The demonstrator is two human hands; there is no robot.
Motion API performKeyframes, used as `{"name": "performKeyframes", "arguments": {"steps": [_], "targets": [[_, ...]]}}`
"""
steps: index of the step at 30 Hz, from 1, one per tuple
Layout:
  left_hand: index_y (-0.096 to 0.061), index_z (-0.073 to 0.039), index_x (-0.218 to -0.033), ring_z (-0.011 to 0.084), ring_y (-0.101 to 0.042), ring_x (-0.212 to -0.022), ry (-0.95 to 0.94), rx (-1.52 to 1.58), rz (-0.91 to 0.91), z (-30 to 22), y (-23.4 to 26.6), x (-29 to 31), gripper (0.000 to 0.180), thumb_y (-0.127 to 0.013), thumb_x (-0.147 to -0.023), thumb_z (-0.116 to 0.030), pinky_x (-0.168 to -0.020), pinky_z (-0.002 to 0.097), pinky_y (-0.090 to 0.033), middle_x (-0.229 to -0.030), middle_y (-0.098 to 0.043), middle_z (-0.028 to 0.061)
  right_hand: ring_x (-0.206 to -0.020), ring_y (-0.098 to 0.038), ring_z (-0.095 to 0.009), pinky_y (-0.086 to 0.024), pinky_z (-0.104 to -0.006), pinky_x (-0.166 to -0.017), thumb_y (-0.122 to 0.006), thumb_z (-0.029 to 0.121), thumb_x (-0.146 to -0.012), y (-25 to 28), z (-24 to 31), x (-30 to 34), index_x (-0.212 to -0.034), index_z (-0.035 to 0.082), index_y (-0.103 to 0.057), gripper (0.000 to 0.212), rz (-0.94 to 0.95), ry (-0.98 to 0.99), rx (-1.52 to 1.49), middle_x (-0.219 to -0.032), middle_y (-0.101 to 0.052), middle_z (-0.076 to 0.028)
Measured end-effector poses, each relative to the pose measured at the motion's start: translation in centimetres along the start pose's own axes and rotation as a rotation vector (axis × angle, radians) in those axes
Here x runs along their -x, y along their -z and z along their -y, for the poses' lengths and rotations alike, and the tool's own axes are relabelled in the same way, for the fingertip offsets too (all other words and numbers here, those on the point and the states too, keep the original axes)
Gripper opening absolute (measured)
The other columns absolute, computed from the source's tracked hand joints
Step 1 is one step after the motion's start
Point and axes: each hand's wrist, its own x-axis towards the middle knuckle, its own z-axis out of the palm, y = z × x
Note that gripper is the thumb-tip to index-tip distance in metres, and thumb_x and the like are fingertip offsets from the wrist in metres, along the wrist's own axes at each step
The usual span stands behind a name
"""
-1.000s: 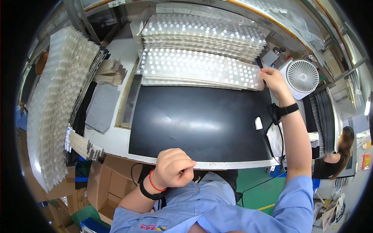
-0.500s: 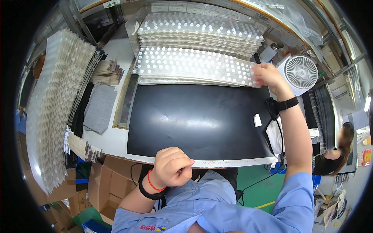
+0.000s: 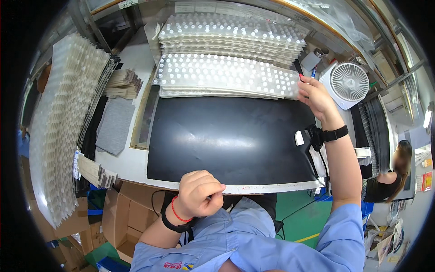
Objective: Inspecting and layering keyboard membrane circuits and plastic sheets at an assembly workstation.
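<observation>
My right hand (image 3: 317, 97) is at the right end of the front stack of clear plastic sheets (image 3: 226, 72), which carry rows of round white dots. Its fingers are loosely curved and apart, by the sheets' edge, with no sheet visibly gripped. A small red thing (image 3: 301, 77) shows by the fingertips; its kind cannot be made out. My left hand (image 3: 201, 194) is closed, thumb and forefinger together, above the near edge of the black mat (image 3: 226, 140). Whatever it may hold is hidden. A small white block (image 3: 299, 138) lies on the mat's right side.
Behind stands a taller stack of similar dotted sheets (image 3: 231, 38). A white fan (image 3: 346, 86) is at the right. At the left are a grey cloth (image 3: 116, 127), bundled strips (image 3: 124, 85) and a tall sheet pile (image 3: 63, 127). An open cardboard box (image 3: 113, 217) stands below; another person (image 3: 389, 181) is far right.
My right hand has shifted slightly right, off the corner of the top sheet, and its fingers have spread. The red thing now shows at its fingertips. My left hand stays almost still.
</observation>
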Motion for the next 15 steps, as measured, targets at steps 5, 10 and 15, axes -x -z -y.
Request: {"name": "performKeyframes", "arguments": {"steps": [5, 10, 15], "targets": [[-0.058, -0.003, -0.098, 0.0226, -0.059, -0.054, -0.001, -0.004, 0.002, 0.0, 0.1, 0.0, 0.028, -0.061, -0.073, 0.008, -0.051, 0.0316, -0.048, -0.072, -0.062, 0.0081, -0.097, -0.058, -0.015, -0.051, -0.0271, -0.08, -0.068, 0.026, -0.096, 0.5, -1.1, -1.2, -0.145, -0.002, -0.044, 0.062, 0.142, 0.062, -0.286, -0.11, -0.058, -0.004], [-0.057, -0.003, -0.099, 0.0222, -0.058, -0.053, 0.003, -0.001, 0.001, 0.0, 0.1, 0.1, 0.028, -0.061, -0.074, 0.008, -0.05, 0.0315, -0.047, -0.071, -0.062, 0.0082, -0.104, -0.056, -0.016, -0.051, -0.0312, -0.084, -0.067, 0.025, -0.097, -1.0, 1.0, 1.2, -0.144, -0.002, -0.045, 0.058, -0.026, 0.001, -0.072, -0.115, -0.057, -0.005], [-0.057, -0.003, -0.099, 0.0219, -0.057, -0.053, -0.006, -0.001, -0.002, 0.1, 0.0, 0.1, 0.028, -0.061, -0.074, 0.009, -0.05, 0.0316, -0.047, -0.071, -0.062, 0.008, -0.115, -0.053, -0.02, -0.049, -0.0342, -0.092, -0.066, 0.025, -0.097, -0.8, 0.0, 1.0, -0.145, -0.002, -0.045, 0.059, -0.051, 0.013, -0.139, -0.132, -0.055, -0.012]]}}
